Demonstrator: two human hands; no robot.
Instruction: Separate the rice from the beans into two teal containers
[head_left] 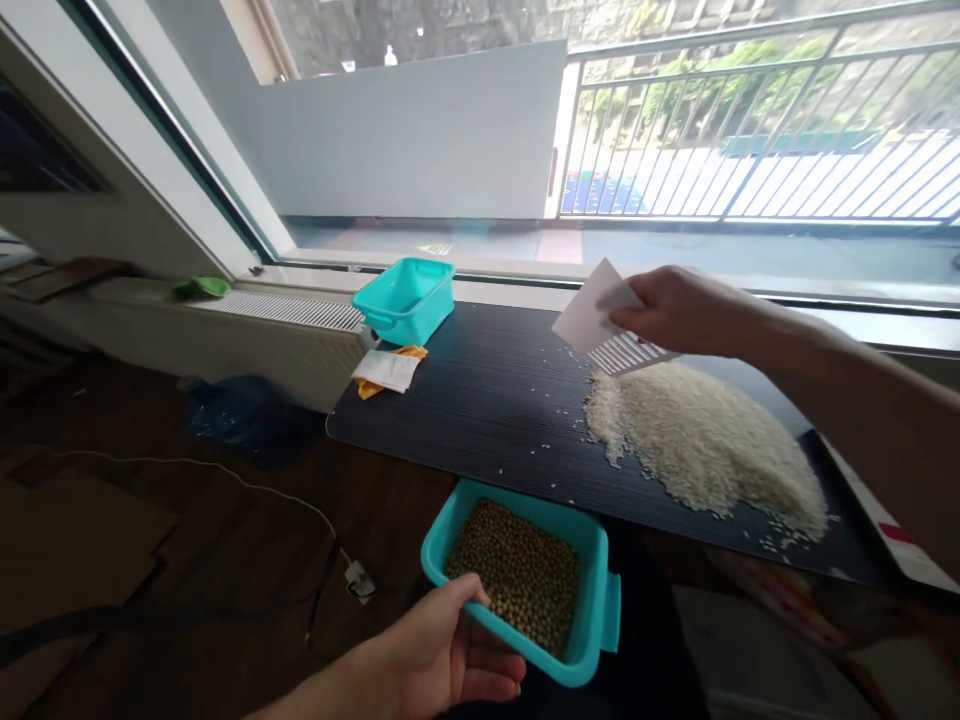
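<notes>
My left hand (439,655) grips the near rim of a teal plastic tub (592,600) filled with small greenish-brown beans (517,575), held below the front edge of a black ribbed mat (487,400). My right hand (679,310) holds a white card-like scraper (600,320) with a slotted lower edge, tilted just above the far left end of a heap of white rice (705,445) on the mat. Loose grains lie scattered around the heap.
A second, empty teal tub (405,297) stands at the mat's far left corner beside a white and orange packet (386,370). A radiator (247,330) runs along the window sill. A cable and plug (358,578) lie on the dark wooden floor. Railings show outside the window.
</notes>
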